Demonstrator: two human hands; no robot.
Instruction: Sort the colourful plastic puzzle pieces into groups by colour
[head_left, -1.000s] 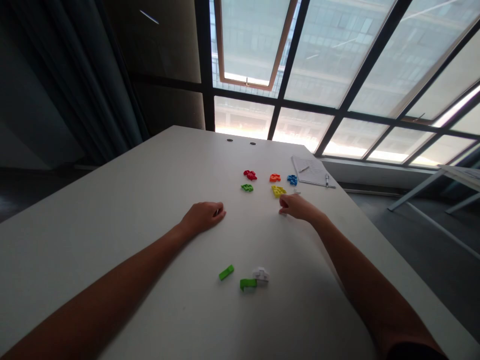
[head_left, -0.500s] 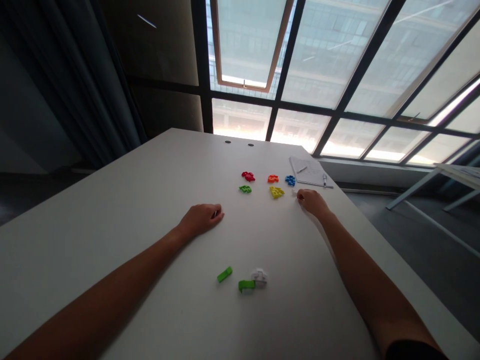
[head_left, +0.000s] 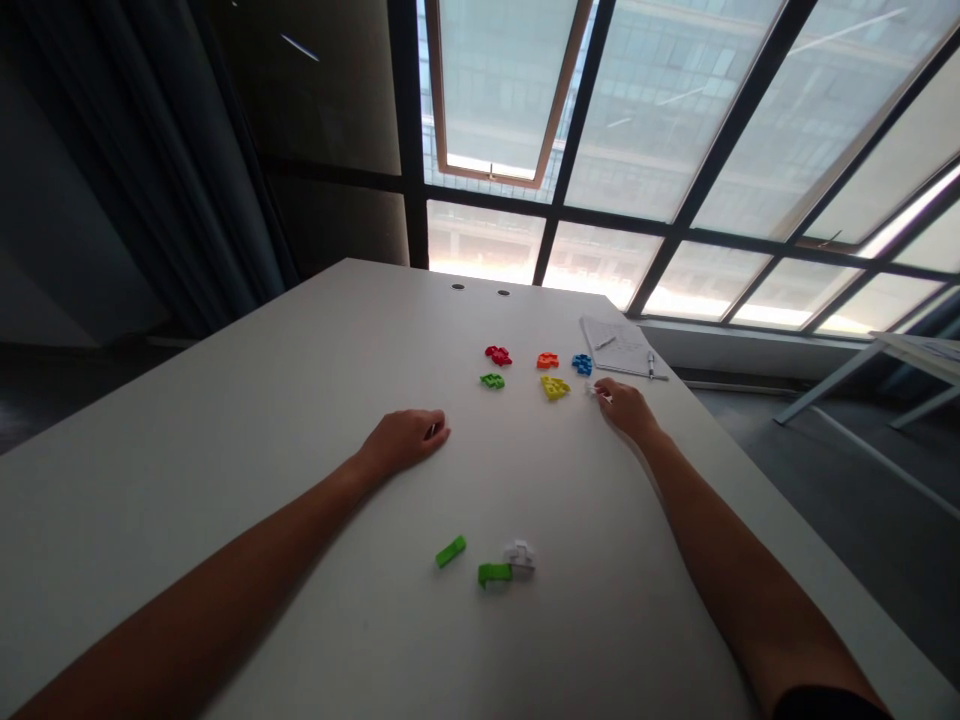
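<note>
My left hand (head_left: 409, 437) rests on the white table (head_left: 225, 440) with its fingers curled in, nothing visible in them. My right hand (head_left: 626, 408) lies farther right, fingers pinched on a small white piece (head_left: 595, 391) just right of the yellow puzzle piece (head_left: 554, 387). Beyond it lie a red piece (head_left: 498, 355), an orange piece (head_left: 547, 360), a blue piece (head_left: 581, 364) and a green piece (head_left: 492, 381). Close to me sit a green bar (head_left: 451, 551), a green bracket (head_left: 494, 574) and a white block (head_left: 520, 555).
A sheet of paper with a pen (head_left: 626, 350) lies at the far right corner of the table. Two cable holes (head_left: 480, 290) mark the far edge. Large windows rise behind, a dark curtain hangs at left, and another table (head_left: 922, 352) stands at right.
My right hand slid right and away, from beside the yellow piece to the small white piece, and closed on it. The left hand stayed still.
</note>
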